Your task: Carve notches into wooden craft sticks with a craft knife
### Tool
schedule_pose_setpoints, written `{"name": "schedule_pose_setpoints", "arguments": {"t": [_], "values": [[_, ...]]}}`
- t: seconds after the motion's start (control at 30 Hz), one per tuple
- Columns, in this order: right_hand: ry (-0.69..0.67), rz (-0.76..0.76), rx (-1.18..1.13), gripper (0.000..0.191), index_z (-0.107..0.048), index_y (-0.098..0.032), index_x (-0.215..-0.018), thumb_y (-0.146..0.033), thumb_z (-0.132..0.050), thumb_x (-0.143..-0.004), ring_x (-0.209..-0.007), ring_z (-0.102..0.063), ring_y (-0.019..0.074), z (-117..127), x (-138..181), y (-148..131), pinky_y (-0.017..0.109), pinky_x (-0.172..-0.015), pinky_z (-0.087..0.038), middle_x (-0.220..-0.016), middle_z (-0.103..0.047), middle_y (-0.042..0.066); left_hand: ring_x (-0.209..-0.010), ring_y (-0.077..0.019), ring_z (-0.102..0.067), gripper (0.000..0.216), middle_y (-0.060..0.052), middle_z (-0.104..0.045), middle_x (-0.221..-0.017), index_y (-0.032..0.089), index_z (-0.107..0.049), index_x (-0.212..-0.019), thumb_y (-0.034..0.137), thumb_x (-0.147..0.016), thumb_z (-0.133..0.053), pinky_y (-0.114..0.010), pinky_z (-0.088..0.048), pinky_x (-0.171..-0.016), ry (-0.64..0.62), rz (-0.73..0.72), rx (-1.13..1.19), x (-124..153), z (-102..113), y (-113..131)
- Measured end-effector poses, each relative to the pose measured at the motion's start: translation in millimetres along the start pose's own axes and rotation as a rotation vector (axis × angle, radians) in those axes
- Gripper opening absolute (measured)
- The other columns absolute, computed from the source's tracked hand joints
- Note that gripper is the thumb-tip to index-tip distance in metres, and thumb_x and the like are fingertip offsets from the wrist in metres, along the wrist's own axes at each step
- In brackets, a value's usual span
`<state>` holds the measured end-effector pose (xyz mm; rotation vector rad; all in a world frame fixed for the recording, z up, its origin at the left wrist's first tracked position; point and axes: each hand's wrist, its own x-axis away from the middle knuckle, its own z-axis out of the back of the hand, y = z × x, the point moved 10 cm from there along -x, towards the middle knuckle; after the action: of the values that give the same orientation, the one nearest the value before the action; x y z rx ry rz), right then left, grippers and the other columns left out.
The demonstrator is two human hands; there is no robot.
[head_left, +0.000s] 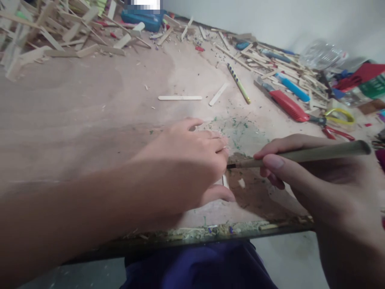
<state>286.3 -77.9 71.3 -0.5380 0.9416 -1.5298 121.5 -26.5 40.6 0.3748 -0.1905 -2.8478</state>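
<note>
My left hand (198, 156) is palm down near the table's front edge, its fingers curled over a small flat piece of pale wood (225, 181). Only a sliver of that piece, with a dark line on it, shows between the fingers and thumb. In my right hand (303, 172) is a slim carving tool (325, 153) with a long tan-grey handle, gripped between thumb and fingers. Its short dark tip points left and ends right beside my left fingers. Whether the tip touches the wood is hidden.
Two craft sticks, one whole (179, 98) and one shorter (218, 94), lie beyond my hands. A striped pencil (239, 83), a red-handled utility knife (290, 106), a blue cutter (291, 87) and pliers (338, 124) are to the right. Piles of sticks (75, 32) line the back; green shavings are scattered about.
</note>
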Motion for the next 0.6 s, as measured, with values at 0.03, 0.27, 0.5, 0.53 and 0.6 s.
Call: {"name": "schedule_pose_setpoints", "arguments": {"t": [0.03, 0.27, 0.5, 0.53, 0.6], "values": [[0.000, -0.008, -0.001, 0.007, -0.094, -0.037, -0.099, -0.037, -0.095, -0.106, -0.060, -0.064, 0.0145, -0.1, 0.0, 0.6, 0.028, -0.049, -0.047, -0.076, -0.077, -0.002, -0.131, -0.0343, -0.085, 0.062, -0.012, -0.089, -0.147, 0.023, -0.089, -0.127, 0.081, -0.116, -0.070, -0.055, -0.052, -0.130, -0.014, 0.000, 0.001, -0.6, -0.6, 0.3], [-0.001, 0.001, -0.002, 0.006, -0.095, -0.036, -0.098, -0.036, -0.096, -0.104, -0.059, -0.065, 0.0164, 1.4, -1.3, 0.3, 0.029, -0.050, -0.049, -0.076, -0.078, -0.001, -0.128, -0.0349, -0.085, 0.062, -0.013, -0.089, -0.146, 0.023, -0.090, -0.126, 0.081, -0.116, -0.070, -0.056, -0.052, -0.131, -0.065, -0.002, -0.003, -3.3, -1.2, 1.4], [0.018, -0.001, -0.016, 0.009, -0.096, -0.030, -0.093, -0.035, -0.098, -0.100, -0.059, -0.069, 0.0164, 1.8, -4.2, -0.3, 0.027, -0.050, -0.052, -0.074, -0.079, 0.002, -0.129, -0.0327, -0.084, 0.062, -0.010, -0.090, -0.145, 0.026, -0.090, -0.125, 0.084, -0.115, -0.069, -0.054, -0.051, -0.131, -0.074, 0.006, -0.015, -4.2, -4.5, -0.4], [0.018, 0.000, -0.021, 0.009, -0.096, -0.029, -0.093, -0.034, -0.098, -0.100, -0.059, -0.068, 0.0163, 1.6, -4.4, -0.8, 0.027, -0.049, -0.052, -0.074, -0.079, 0.002, -0.129, -0.0329, -0.085, 0.062, -0.010, -0.090, -0.145, 0.026, -0.090, -0.126, 0.083, -0.115, -0.069, -0.054, -0.051, -0.132, -0.071, 0.007, -0.010, -4.1, -4.4, -0.5], [0.012, 0.000, -0.024, 0.008, -0.096, -0.028, -0.093, -0.032, -0.098, -0.100, -0.058, -0.069, 0.0159, 1.2, -4.4, -1.8, 0.026, -0.049, -0.053, -0.074, -0.079, 0.002, -0.128, -0.0339, -0.085, 0.063, -0.011, -0.090, -0.146, 0.024, -0.091, -0.127, 0.082, -0.115, -0.070, -0.056, -0.051, -0.133, -0.066, 0.006, -0.002, -3.9, -4.2, -0.1]]}}
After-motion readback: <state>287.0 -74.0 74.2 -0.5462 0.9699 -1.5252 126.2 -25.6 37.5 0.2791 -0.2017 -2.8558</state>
